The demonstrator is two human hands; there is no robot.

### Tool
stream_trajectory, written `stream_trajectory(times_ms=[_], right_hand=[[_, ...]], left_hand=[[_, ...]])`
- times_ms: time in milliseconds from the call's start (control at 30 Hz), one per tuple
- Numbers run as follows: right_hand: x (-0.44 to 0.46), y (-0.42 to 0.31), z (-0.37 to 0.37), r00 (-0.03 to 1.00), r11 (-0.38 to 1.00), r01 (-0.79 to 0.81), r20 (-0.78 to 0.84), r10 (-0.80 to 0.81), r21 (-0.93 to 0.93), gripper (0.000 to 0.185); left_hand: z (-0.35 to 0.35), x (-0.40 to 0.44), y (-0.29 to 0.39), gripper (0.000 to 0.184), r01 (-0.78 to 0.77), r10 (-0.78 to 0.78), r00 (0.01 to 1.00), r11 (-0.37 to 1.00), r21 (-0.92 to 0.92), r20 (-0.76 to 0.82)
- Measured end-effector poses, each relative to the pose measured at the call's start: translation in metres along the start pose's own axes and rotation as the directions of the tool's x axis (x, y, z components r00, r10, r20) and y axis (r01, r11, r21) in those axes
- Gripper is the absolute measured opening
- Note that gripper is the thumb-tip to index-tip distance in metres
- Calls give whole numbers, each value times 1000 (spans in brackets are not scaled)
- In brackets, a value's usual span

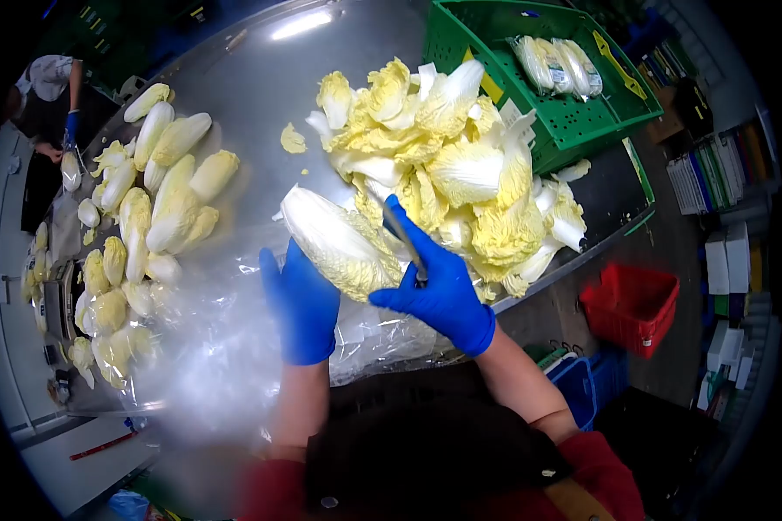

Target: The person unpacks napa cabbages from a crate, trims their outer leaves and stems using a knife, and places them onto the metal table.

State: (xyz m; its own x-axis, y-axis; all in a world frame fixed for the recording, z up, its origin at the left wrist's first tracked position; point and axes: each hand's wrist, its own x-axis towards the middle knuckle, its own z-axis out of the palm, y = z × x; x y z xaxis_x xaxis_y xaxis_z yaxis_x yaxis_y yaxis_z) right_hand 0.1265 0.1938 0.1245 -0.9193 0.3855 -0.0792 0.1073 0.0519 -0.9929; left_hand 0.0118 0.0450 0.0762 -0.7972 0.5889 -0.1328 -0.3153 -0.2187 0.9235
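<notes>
A pale Chinese cabbage head [334, 239] lies tilted between my two blue-gloved hands, white stem end toward the upper left. My right hand [443, 291] is closed around a knife [394, 219], its thumb close to the leafy end of the cabbage. My left hand [304, 308], smeared by motion, is beside the lower left of the cabbage. Its thumb stands apart, and the cabbage partly hides its fingers; whether they touch it I cannot tell. Just beyond is a big heap of loose cabbage leaves [469, 174].
Several whole cabbages [174, 204] lie on the metal table [252, 95] at left, near clear plastic film [208, 347]. A green crate [582, 126] with wrapped cabbages [554, 67] stands at upper right. A red crate [632, 306] is below. Another person [48, 95] works at far left.
</notes>
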Motion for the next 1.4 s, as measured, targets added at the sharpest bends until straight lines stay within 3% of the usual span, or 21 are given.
stream_trajectory(times_ms=[100, 133, 167, 200, 233, 300, 433, 467, 500, 533, 567, 667, 700, 767, 833, 967, 1067, 1167, 1200, 1300, 1400], right_hand=[[8, 7, 1, 994, 980, -40, 108, 20, 193, 85], [11, 8, -1, 984, 948, -96, 175, 44, 303, 84], [14, 5, -1, 962, 890, -214, 243, 122, 403, 72], [16, 3, -2, 931, 809, -333, 308, 198, 485, 61], [20, 11, -1, 881, 730, -449, 392, 265, 515, 53], [18, 31, 24, 887, 671, -461, 322, 330, 581, 44], [11, 18, 20, 925, 888, -370, 195, 326, 273, 43], [11, 24, 19, 983, 972, -166, 109, 150, 165, 44], [11, 19, 13, 981, 980, -181, 86, 174, 77, 47], [11, 11, 12, 991, 990, -120, 64, 116, 69, 47], [10, 6, 10, 997, 996, -61, 39, 59, 61, 47], [8, 1, 18, 972, 971, 235, 19, -235, -48, 49], [5, -9, 19, 968, 954, 249, 12, -251, -167, 52], [6, -14, 19, 996, 963, 87, 53, -76, -256, 55], [7, -4, 14, 993, 954, 109, 66, -94, -279, 52], [9, -2, 2, 991, 953, 71, 130, -33, -293, 42], [9, -4, -5, 988, 954, 55, 153, -9, -296, 38], [9, 7, -10, 976, 1000, 9, 215, -7, -11, 36], [9, -2, -14, 983, 996, 5, 181, 11, -87, 37], [9, -13, -15, 996, 992, 80, 43, -76, -99, 43], [5, -1, -7, 976, 947, 219, 58, -211, -235, 49]], left_hand=[[-9, 1, -4, 75, -43, 46, 997, 998, 44, -69], [-10, 5, -7, 73, -46, 7, 993, 943, -330, -117], [-11, 7, -8, 71, -61, -48, 988, 752, -656, -146], [-4, 11, -10, 66, -148, 45, 964, 911, -384, -264], [6, 11, -7, 66, -166, 63, 957, 920, -356, -283], [21, 4, 5, 65, -115, 34, 986, 846, -520, -163], [6, -1, 1, 73, -54, -32, 989, 834, -549, -147], [5, -2, 2, 76, -58, -39, 982, 872, -486, -187], [5, -2, 3, 80, -58, -42, 973, 905, -421, -225], [-7, -6, -1, 79, 17, -67, 995, 859, -512, -80], [-6, -9, -4, 79, 12, -61, 995, 863, -505, -80], [6, -13, -5, 80, -12, -50, 991, 893, -450, -125], [13, -15, -5, 81, -27, -47, 984, 914, -405, -171], [17, -15, -11, 84, -50, -39, 971, 932, -360, -234], [11, -16, -23, 88, -74, -32, 961, 928, -366, -275], [17, -21, -20, 97, -67, 62, 998, 951, -300, -25], [26, -23, -17, 96, -18, -10, 995, 961, -276, -97], [-3, -10, -39, 88, 220, -101, 971, 733, -644, 218], [4, -10, -28, 85, 237, -215, 970, 703, -671, 117], [18, -9, -16, 85, 247, -284, 958, 760, -601, 35], [23, -10, -14, 84, 230, -222, 971, 745, -626, 93]])
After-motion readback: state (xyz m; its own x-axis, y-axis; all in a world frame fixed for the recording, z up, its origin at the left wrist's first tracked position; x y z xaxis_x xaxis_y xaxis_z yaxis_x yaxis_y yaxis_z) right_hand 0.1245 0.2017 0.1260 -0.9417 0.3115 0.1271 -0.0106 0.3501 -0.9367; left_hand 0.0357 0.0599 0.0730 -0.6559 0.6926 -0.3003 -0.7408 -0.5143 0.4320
